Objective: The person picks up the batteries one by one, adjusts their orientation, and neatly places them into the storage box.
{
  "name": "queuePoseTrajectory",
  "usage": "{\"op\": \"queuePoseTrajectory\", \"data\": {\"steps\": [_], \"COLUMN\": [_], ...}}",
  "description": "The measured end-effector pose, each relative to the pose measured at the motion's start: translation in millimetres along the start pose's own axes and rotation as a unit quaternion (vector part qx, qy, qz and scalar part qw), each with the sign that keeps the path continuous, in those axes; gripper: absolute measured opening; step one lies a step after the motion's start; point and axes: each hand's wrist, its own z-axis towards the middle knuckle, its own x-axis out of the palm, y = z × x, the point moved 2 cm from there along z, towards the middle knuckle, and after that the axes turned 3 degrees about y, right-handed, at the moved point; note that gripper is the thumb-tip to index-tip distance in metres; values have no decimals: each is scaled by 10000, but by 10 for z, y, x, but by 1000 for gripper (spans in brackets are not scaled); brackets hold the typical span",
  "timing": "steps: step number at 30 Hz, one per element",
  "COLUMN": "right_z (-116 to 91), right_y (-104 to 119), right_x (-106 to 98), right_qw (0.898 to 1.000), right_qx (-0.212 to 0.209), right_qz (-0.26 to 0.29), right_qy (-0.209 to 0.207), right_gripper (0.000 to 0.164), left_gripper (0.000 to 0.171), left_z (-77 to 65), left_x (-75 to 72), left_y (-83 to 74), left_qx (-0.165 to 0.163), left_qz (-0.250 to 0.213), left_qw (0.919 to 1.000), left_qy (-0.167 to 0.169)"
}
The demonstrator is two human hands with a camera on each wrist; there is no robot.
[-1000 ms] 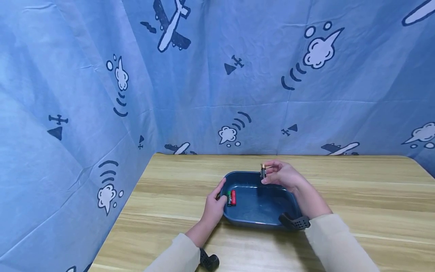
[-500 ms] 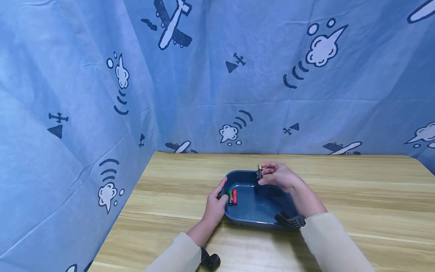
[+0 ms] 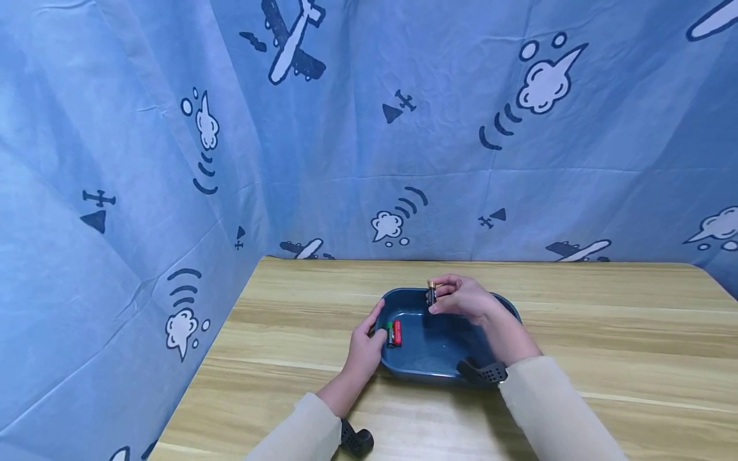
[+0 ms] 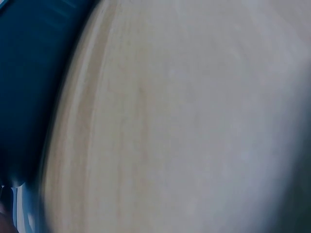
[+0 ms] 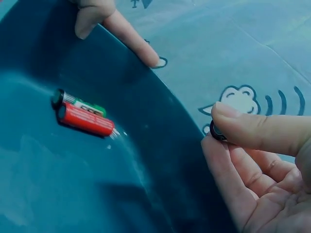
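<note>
A dark blue tray [image 3: 438,373] with raised sides stands on the table. Inside it at the left lie a red battery [image 3: 397,333] and a green-and-black battery [image 3: 390,335], side by side. My left hand [image 3: 367,346] grips the tray's left side, thumb over the rim and fingers along the outside. Between thumb and fingertips, my right hand [image 3: 464,299] pinches a black battery with a gold end [image 3: 431,294], held upright near the tray's back rim. In the right wrist view only the dark end of that battery [image 5: 217,131] shows; the thumb covers much of it.
The wood-grain table [image 3: 605,358] extends on both sides of the tray. A blue curtain [image 3: 369,128] with printed planes hangs behind the table and along its left side. Black wrist straps [image 3: 356,442] sit on both arms.
My right hand has moved steadily left above the tray, carrying the black battery with it. My left hand and the two batteries in the tray stay put.
</note>
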Motion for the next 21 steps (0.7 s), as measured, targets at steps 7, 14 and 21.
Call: {"op": "queuePoseTrajectory", "data": {"steps": [7,14,21], "right_z": [65,176,241], "right_y": [0,-16,-14], "right_x": [172,270,325], "right_qw": [9998,9995,9996], "right_qx": [120,253,258], "right_qz": [-116,-198,-148], "right_qy": [46,-52,1], "right_gripper": [54,57,57], "left_gripper": [56,56,55], "left_z": [77,76,53], "left_x": [-8,-9,-12], "left_y": [196,221,130], "left_qx": [54,88,78], "left_qz": [180,114,-53], "left_qw": [9998,9999,9999], "left_qy": [-86,-80,-52]}}
